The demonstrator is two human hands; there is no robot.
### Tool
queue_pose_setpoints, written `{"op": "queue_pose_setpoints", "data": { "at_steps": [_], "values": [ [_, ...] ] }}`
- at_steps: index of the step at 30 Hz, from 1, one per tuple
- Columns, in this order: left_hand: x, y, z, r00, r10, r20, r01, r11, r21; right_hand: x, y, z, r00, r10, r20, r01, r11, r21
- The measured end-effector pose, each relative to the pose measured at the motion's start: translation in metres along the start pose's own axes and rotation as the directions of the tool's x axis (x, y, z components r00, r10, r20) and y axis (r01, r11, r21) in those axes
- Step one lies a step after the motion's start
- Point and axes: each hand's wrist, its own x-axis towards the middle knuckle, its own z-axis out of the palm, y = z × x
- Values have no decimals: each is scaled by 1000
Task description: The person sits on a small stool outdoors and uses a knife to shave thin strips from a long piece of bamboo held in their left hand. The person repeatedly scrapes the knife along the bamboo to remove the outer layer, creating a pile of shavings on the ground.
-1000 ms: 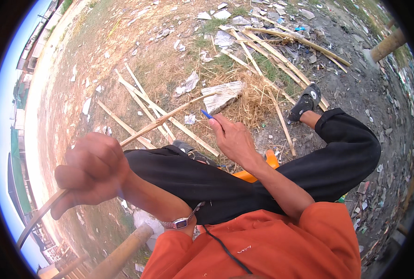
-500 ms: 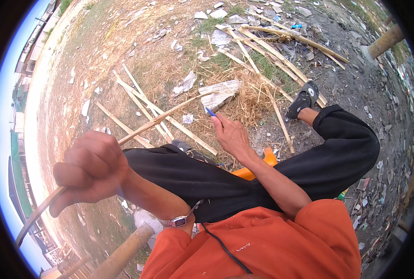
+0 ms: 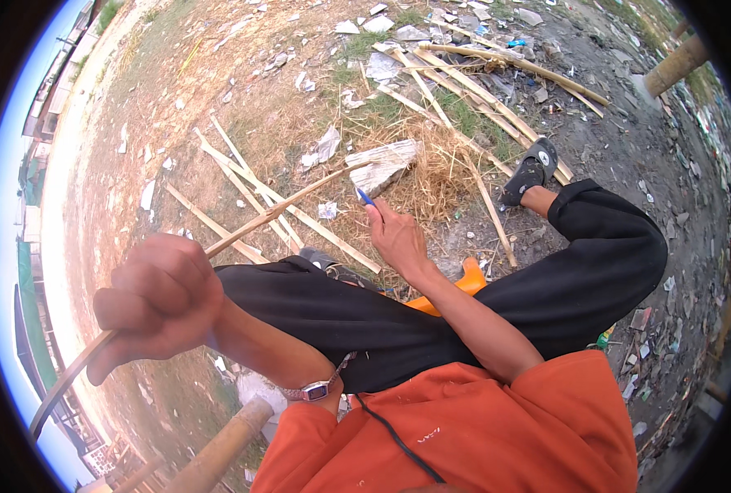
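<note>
My left hand [image 3: 158, 297], in a closed fist at the left, grips a long bamboo strip [image 3: 275, 214]. One end of the strip bends down past the fist to the lower left. Its other end reaches the pale, rough block [image 3: 386, 167] on the ground and appears to lie over its left part. Just in front of that block, my right hand [image 3: 400, 238] is closed around a slim blue tool [image 3: 364, 197]. Only the tool's blue front part sticks out beyond the fingers, so I cannot make out its kind. The tool sits a little below the strip.
Split bamboo strips [image 3: 267, 193] lie crossed at the left. More strips and a bamboo pole [image 3: 521, 64] lie at the far right. Dry straw [image 3: 443, 177] surrounds the block. An orange plastic piece [image 3: 468, 279] shows between my legs. Thick posts [image 3: 225, 444] stand lower left and upper right.
The whole view has shifted slightly. My right hand and the blue tool have moved a little to the left; the left hand keeps its grip on the strip in nearly the same place.
</note>
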Motion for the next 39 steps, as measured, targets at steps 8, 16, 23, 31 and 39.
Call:
{"op": "queue_pose_setpoints", "data": {
  "at_steps": [8, 16, 23, 31, 39],
  "values": [
    [0, 0, 4, 1000, -12, 26, 12, 1000, -5, -3, -2, -1, 994, 67, 82, -73, 995, 74],
    [1, -2, 4, 1000, -9, 4, 9, 1000, -15, 17, 29, 20, 991, 111, 70, -114, 993, 40],
    [-2, 2, -1, 1000, -11, -22, 12, 999, 31, 35, 17, 27, 991, 111, 80, -111, 994, -5],
    [0, 1, 5, 998, -27, -53, 27, 1000, 14, 54, 75, 37, 975, 221, 20, -215, 962, -167],
    [-2, 6, -10, 993, -42, -110, 43, 999, 12, -11, -65, -48, 977, -81, 198, -14, 899, 437]
  ]
}}
